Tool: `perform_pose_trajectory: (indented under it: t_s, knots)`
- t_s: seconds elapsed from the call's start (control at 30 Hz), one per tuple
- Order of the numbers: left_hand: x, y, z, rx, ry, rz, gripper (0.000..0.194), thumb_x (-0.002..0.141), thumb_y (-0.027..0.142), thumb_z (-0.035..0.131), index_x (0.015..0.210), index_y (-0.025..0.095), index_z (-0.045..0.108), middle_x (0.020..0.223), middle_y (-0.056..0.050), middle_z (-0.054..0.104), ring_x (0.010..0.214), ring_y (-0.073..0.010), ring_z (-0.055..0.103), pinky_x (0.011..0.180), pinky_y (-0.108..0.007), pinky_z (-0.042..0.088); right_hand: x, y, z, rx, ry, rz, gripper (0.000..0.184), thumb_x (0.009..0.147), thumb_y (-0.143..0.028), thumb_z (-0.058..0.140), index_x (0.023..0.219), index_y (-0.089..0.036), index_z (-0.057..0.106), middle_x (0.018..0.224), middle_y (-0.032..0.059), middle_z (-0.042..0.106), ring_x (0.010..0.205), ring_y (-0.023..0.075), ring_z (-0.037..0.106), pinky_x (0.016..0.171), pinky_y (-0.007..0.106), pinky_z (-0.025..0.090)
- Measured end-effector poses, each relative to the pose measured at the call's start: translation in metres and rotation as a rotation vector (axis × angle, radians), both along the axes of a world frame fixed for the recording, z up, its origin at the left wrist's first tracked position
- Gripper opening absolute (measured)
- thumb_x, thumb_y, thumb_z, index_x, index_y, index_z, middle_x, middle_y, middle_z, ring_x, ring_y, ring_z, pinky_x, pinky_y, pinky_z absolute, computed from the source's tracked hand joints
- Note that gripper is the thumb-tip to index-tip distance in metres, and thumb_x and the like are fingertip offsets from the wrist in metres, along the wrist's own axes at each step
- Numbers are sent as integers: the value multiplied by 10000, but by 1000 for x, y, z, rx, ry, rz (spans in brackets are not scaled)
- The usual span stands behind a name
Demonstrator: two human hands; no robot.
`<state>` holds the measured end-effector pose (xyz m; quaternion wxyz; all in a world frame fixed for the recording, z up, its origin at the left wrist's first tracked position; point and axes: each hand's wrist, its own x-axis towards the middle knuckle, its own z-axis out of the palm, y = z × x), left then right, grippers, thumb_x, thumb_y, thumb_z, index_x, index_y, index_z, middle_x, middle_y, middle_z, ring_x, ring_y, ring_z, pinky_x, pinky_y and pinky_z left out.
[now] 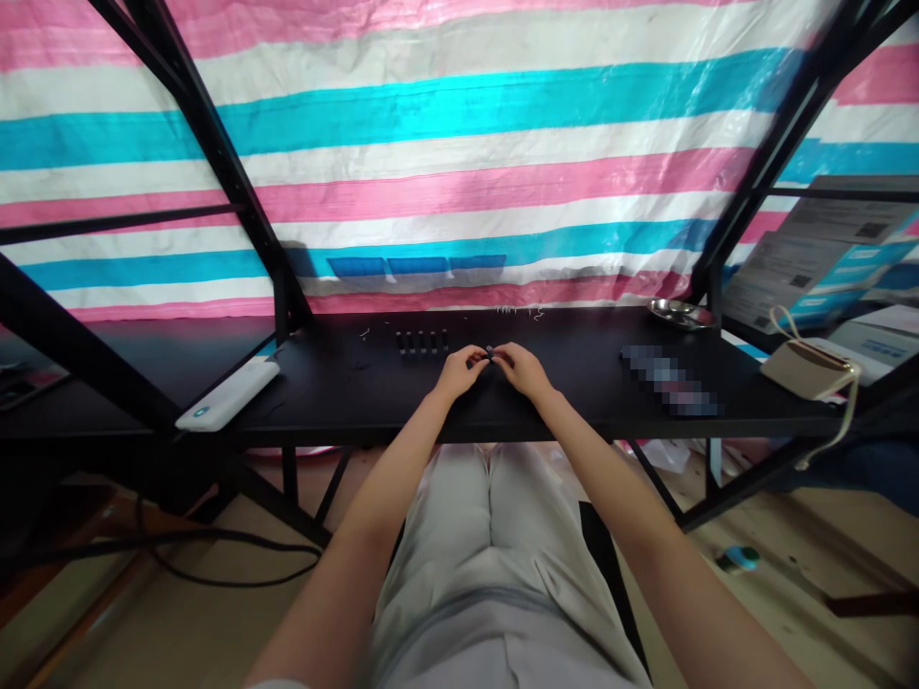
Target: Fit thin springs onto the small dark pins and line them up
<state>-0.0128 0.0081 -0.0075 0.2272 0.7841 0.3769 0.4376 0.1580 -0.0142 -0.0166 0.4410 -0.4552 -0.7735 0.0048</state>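
Observation:
My left hand (460, 371) and my right hand (523, 369) meet over the black table (345, 392), fingertips pinched together around a small dark piece (489, 352). Its exact kind is too small to make out, and fingers cover part of it. Just left of my left hand, several short black cylinder-like pieces (421, 342) stand or lie in a spaced row, with paler ends. Thin white bits (506, 310) are scattered along the table's back edge, beyond my hands.
A white device like a power bank (230, 394) lies at the left. On the right are a shiny metal dish (681, 314), a blurred-out item (669, 381) and a beige pouch with a strap (810, 369). Black frame posts (215, 153) flank the table before a striped sheet (474, 115).

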Motion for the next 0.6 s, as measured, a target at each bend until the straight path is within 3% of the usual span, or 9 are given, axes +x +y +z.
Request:
perform_pose_trajectory:
  t_s: [0.3,0.5,0.6]
  knots:
    - [0,-1,0,-3,-7,-34,172,764,173,585,929,152,628,820,-25,656,744,-122,595,727,-251,469,-1,5,-8,-98,-4,60,188,846,-276,503,970,-190,615,916,64,645,813,171,590,738,287,455]
    - [-1,-2,-1,23,23,-73,220,826,173,472,1013,165,589,845,-22,650,775,-123,590,759,-254,460,-2,2,-6,-142,-9,40,168,806,-293,537,908,-187,618,783,37,631,653,147,551,635,261,430]
    - [-1,-1,-1,42,-1,-59,253,833,182,465,1071,165,548,857,-23,654,750,-113,580,771,-252,451,3,9,-5,-126,109,-38,189,806,-337,523,868,-185,615,734,30,626,623,142,547,624,254,422]
